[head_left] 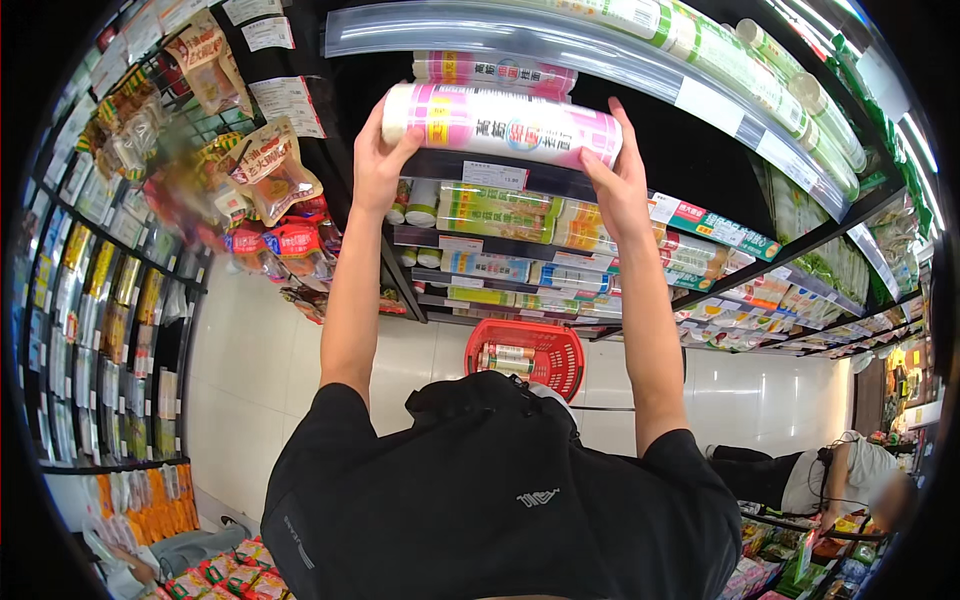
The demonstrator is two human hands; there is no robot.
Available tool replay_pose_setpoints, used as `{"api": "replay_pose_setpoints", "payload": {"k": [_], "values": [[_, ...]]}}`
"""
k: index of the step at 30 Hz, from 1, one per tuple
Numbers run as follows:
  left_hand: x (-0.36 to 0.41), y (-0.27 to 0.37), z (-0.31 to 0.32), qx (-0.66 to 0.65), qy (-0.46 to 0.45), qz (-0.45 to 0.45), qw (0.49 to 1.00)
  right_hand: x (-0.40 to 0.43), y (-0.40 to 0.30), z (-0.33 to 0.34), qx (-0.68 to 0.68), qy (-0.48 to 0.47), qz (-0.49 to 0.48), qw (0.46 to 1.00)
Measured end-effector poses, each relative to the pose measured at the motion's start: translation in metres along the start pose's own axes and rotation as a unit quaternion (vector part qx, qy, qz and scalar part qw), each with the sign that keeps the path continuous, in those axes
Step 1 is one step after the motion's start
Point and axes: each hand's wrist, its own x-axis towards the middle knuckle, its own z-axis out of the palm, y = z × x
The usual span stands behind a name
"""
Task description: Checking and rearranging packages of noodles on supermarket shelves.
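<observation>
My left hand (385, 161) and my right hand (619, 184) grip opposite ends of a pink-and-white cylindrical pack of dried noodles (502, 129). It lies sideways, its printed face turned up toward me, with both thumbs on the near side. The pack is at the front of a black shelf (555, 174). Behind it on that shelf lies a similar pink noodle pack (495, 69), partly hidden by the held one. On the floor below stands a red plastic shopping basket (574, 364) holding a few noodle packs (507, 358).
Green-and-white noodle packs (720, 64) line the shelf above, behind a clear plastic edge strip (525, 28). Lower shelves hold yellow-green packs (495, 210). Bagged snacks (274, 176) hang at left. Another person (817, 472) is at right; part of someone else (187, 551) shows at lower left.
</observation>
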Motion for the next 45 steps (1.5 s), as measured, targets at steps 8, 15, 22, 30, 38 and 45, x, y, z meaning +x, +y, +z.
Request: {"api": "replay_pose_setpoints", "payload": {"k": [8, 15, 22, 30, 38, 45], "values": [[0.039, -0.027, -0.020, 0.201, 0.058, 0.047, 0.977, 0.054, 0.009, -0.005, -0.122, 0.012, -0.043, 0.992], [0.067, -0.027, -0.017, 0.200, 0.069, 0.003, 0.977, 0.076, 0.028, -0.010, -0.283, 0.002, -0.006, 0.959], [0.066, -0.040, -0.019, 0.162, 0.067, -0.049, 0.983, 0.086, 0.048, -0.023, -0.424, 0.009, -0.040, 0.905], [0.068, -0.059, -0.034, 0.230, 0.045, -0.051, 0.971, 0.083, 0.057, -0.015, -0.357, 0.001, -0.015, 0.934], [0.068, -0.060, -0.030, 0.174, 0.056, -0.107, 0.977, 0.083, 0.060, -0.015, -0.293, -0.010, 0.049, 0.955], [0.073, -0.060, -0.030, 0.016, 0.061, -0.219, 0.974, 0.076, 0.062, -0.007, -0.325, 0.057, 0.086, 0.940]]}}
